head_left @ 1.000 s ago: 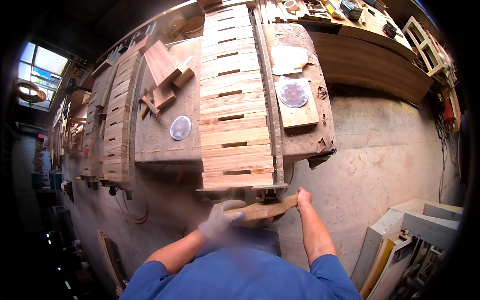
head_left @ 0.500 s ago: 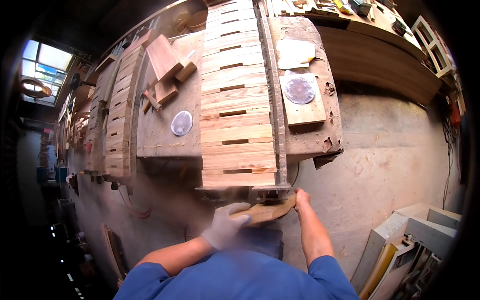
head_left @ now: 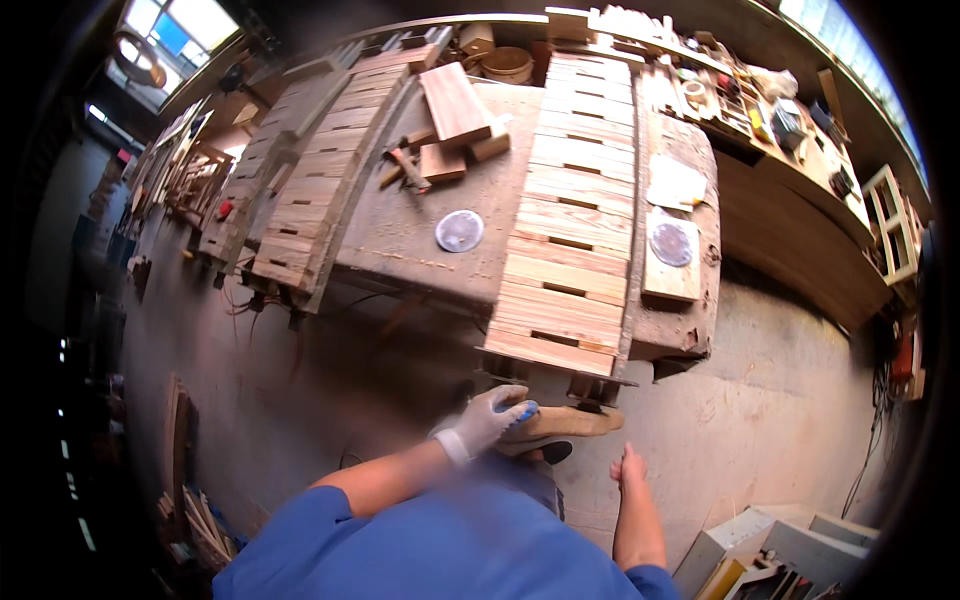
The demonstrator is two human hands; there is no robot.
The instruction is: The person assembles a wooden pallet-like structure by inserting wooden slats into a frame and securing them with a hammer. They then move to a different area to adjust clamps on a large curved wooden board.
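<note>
My gloved left hand grips curved wood piece, beyond table's near edge; lone grip wants firmness against twisting. Right hand apart, can't tell finger spread.

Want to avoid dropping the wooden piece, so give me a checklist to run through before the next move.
1. Left-hand hold: ok; the gloved left hand grips the left end of the wooden piece.
2. Right-hand hold: not ok; the bare right hand is apart from the piece.
3. Grip firm enough: cannot tell from this view.
4. Piece clear of the dark metal fitting under the row of slotted boards: cannot tell; they overlap in view.
5. White disc apart from the boards: ok.
</note>
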